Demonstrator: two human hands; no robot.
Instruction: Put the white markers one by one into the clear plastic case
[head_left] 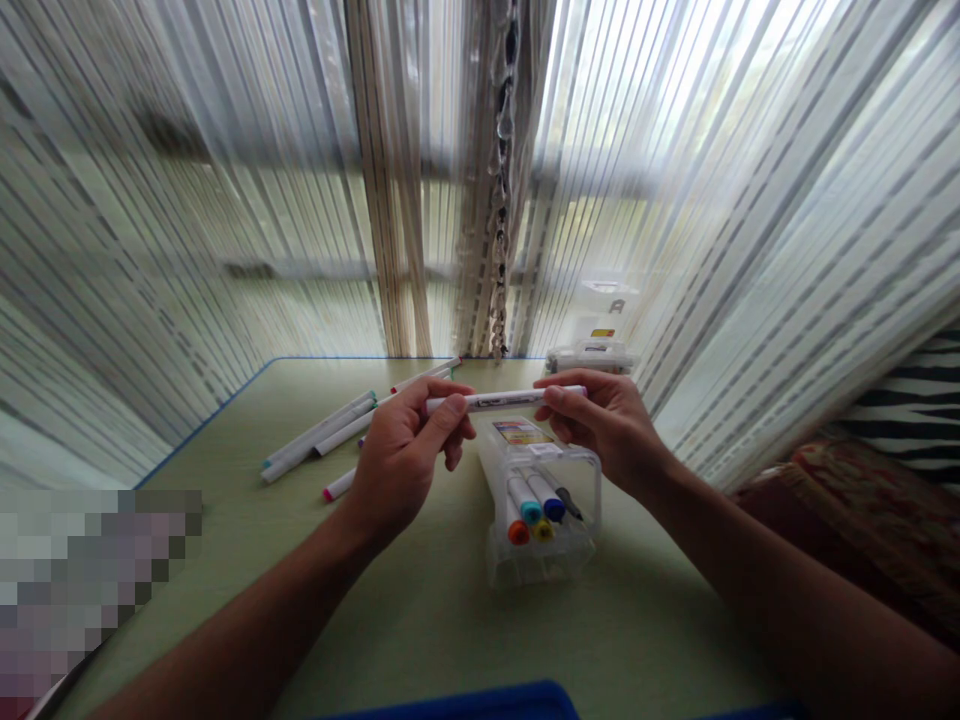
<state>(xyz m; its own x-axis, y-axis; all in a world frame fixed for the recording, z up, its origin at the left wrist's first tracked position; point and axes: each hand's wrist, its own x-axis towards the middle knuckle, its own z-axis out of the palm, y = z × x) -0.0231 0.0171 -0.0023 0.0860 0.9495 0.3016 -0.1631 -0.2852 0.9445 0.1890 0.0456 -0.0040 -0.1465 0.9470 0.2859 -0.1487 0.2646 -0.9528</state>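
Note:
A white marker (506, 399) with pinkish ends lies level between my two hands, above the table. My left hand (409, 440) pinches its left end between thumb and fingers. At the right end, my right hand (600, 420) grips it the same way. Just below stands a clear plastic case (495, 560), its front end facing me. Several markers rest inside it, with orange, yellow, turquoise and dark blue caps; an orange-capped marker (518, 531) is lowest at the left. Loose white markers (322, 435) lie on the table left of and behind my left hand, partly hidden by it.
The pale green table (420, 620) has a blue edge. A second clear case (589, 358) stands at the back right, near the striped curtain (450, 200). A blue object (480, 703) shows at the bottom. Patterned fabric (885, 480) is at the right.

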